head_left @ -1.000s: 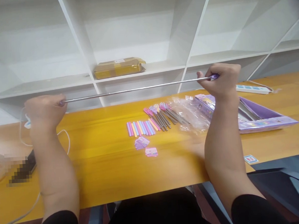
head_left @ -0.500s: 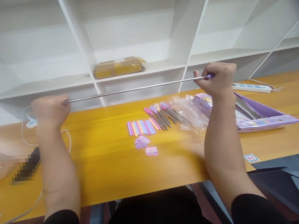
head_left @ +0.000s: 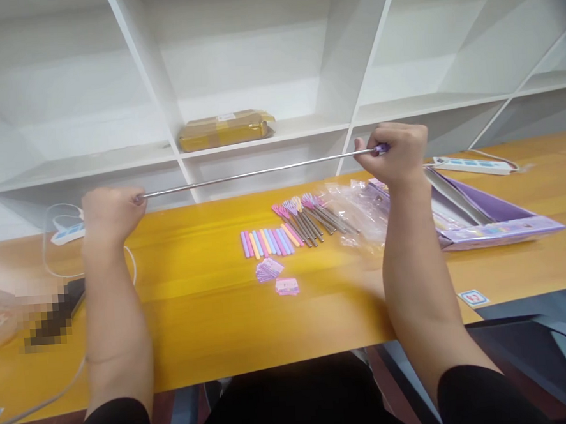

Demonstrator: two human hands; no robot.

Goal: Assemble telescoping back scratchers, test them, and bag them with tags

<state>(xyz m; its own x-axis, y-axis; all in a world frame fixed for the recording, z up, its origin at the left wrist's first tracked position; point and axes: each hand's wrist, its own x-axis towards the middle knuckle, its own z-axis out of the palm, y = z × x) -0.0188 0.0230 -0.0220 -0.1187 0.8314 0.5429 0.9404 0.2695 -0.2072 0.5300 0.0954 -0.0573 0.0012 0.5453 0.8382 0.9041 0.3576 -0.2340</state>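
Observation:
A thin metal telescopic back scratcher (head_left: pixel 261 171) is stretched out between my two fists, above the table's far edge. My left hand (head_left: pixel 113 215) is closed round its left end, which is hidden in the fist. At the other end, my right hand (head_left: pixel 397 154) grips it, and a bit of its purple end shows between the fingers. Below lie several more back scratchers (head_left: pixel 307 220) with pink, purple and yellow claw heads. Beside them is a row of pastel tubes (head_left: pixel 268 242). Two small stacks of printed cards, a fanned purple stack (head_left: pixel 268 270) and a pink stack (head_left: pixel 287 286), lie nearer me.
Clear plastic bags (head_left: pixel 354 211) and an open purple box (head_left: pixel 499 231) lie to the right. Behind is a white shelf holding a taped brown parcel (head_left: pixel 225 130). Power strips (head_left: pixel 474 165) sit at the back. A white cable (head_left: pixel 59 398) runs along the left.
Both fists have come closer together, the left moving right and the right moving left. Less of the rod's length shows between them. The things on the table have stayed put.

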